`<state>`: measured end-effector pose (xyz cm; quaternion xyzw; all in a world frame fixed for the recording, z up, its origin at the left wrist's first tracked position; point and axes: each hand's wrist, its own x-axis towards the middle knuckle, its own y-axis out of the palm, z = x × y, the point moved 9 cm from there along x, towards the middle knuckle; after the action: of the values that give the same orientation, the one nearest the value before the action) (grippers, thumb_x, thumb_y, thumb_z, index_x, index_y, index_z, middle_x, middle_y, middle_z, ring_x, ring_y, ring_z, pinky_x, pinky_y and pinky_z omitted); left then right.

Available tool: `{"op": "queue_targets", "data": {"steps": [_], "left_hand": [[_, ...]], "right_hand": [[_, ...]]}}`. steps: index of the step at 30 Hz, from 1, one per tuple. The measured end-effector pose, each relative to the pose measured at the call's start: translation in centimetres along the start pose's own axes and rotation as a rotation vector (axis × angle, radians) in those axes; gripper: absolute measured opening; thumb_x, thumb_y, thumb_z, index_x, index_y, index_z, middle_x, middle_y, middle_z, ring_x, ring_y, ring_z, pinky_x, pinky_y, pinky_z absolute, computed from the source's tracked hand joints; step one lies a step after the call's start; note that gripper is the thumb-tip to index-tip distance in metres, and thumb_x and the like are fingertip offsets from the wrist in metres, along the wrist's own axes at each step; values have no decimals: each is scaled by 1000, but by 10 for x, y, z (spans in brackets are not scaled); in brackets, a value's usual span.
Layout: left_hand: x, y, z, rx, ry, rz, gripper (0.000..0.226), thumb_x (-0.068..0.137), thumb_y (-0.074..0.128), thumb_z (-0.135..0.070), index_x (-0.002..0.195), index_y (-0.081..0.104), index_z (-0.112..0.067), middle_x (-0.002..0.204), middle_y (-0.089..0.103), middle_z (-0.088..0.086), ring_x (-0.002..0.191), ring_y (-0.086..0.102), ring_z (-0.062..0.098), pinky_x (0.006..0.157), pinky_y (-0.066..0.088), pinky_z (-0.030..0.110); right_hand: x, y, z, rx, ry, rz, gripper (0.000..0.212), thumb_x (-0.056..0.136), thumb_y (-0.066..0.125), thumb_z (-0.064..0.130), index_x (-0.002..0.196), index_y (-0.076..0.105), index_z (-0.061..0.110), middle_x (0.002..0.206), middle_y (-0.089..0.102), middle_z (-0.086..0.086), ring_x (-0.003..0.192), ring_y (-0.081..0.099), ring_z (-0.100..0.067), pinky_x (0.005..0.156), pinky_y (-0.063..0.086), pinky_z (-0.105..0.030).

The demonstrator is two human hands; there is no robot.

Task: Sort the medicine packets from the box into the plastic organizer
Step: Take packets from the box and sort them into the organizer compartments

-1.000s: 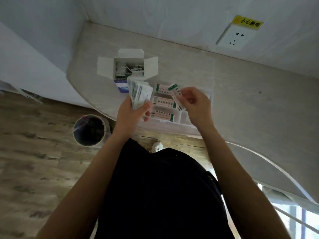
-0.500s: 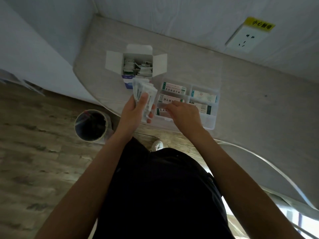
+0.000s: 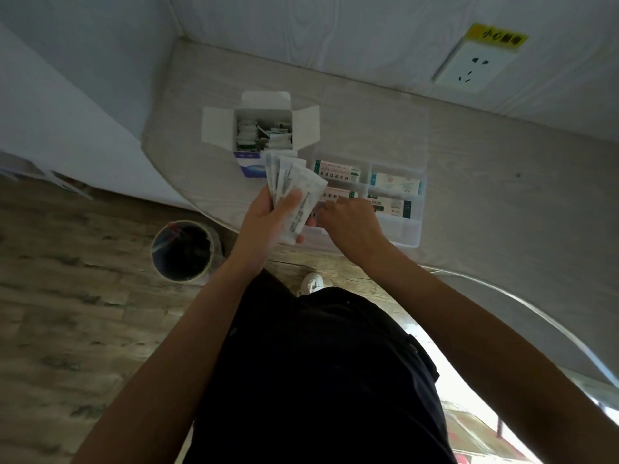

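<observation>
Now the left hand [image 3: 268, 222] grips a fanned stack of medicine packets [image 3: 294, 192], the thumb pressed on top and the fingers curled below it. The long axis of the stack runs from about 6 o'clock to 12 o'clock, a little tilted toward 1 o'clock, so its far ends point at the box [image 3: 263, 128]. The box stands open on the table [image 3: 469, 212] at 12 o'clock from this hand, near to it, and more packets lie inside it.

The right hand [image 3: 348, 222] is just beside the stack, at 3 o'clock from it, with the fingers curled and the tips directed to 9 o'clock, toward the side edge of the packets. It seems to pinch or to reach for one packet, but the fingertips are partly hidden and blurred, so I cannot tell if it holds something.

The plastic organizer [image 3: 407, 236] lies under and beyond the right hand, and it extends to 2 o'clock from it. Several of its compartments already have packets, whose long axes run from 9 o'clock to 3 o'clock, across the direction of the stack. I judge that the right hand is the nearer one to the organizer, so a packet taken from the stack must turn about a quarter before it goes in a compartment
</observation>
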<state>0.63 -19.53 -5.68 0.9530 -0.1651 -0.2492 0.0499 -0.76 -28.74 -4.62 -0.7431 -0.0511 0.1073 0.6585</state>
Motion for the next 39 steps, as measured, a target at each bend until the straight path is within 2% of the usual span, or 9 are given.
{"op": "queue_targets", "data": {"steps": [4,6,9,11,17,27,31,34,39], "left_hand": [[1,0,-1,4,6,-11,20,90,59,-19,110,58,-16,96,71,6,83,69,24,65,57,33],[2,1,-3,20,16,-24,20,88,62,-19,107,59,-15,97,71,7,84,69,24,68,56,33],[6,3,-3,90,17,-74,20,83,68,-17,101,61,-19,97,70,2,85,69,15,71,55,29],[9,11,-4,127,18,-59,23,80,71,-18,100,60,-21,95,70,-4,83,68,7,67,54,21],[14,40,1,137,-6,40,24,84,67,-19,107,60,-17,97,69,-3,85,68,7,69,55,21],[21,61,6,170,-41,119,34,79,71,-12,110,58,-16,105,68,1,92,68,16,71,58,32],[22,68,8,224,-64,139,17,85,65,-19,101,61,-21,101,69,0,90,68,16,70,57,32],[22,68,11,181,-107,113,14,93,52,-17,94,60,-28,96,67,-2,91,65,16,73,54,34],[19,74,9,223,-74,198,15,86,63,-15,99,64,-20,98,70,1,89,68,16,76,55,32]], "right_hand": [[-2,11,-16,101,86,47,14,85,62,16,98,67,17,86,67,2,75,66,-16,54,48,-28],[-10,2,-43,555,318,-41,15,92,56,23,96,68,14,85,69,1,70,65,-14,59,52,-29],[-35,3,-70,1414,664,-173,22,93,55,30,88,67,13,69,65,3,48,54,-7,44,44,-20],[-42,4,-68,1649,727,-161,21,90,60,30,90,66,10,68,63,2,44,50,-11,39,39,-20],[-58,9,-79,1678,770,-210,15,83,68,10,79,57,1,64,54,-2,41,47,-7,39,39,-20],[-74,21,-95,1801,764,-206,9,84,66,8,91,65,2,68,57,-8,47,50,-10,42,39,-19],[-82,27,-105,1730,845,-244,12,82,68,8,91,67,-1,59,59,1,41,46,-7,41,37,-19],[-84,32,-105,1768,880,-238,13,83,68,8,90,65,-3,68,60,-5,40,44,-7,40,36,-19],[-79,33,-93,1897,814,-136,15,86,64,7,99,64,-1,73,56,-8,44,39,-8,41,33,-18]]}}
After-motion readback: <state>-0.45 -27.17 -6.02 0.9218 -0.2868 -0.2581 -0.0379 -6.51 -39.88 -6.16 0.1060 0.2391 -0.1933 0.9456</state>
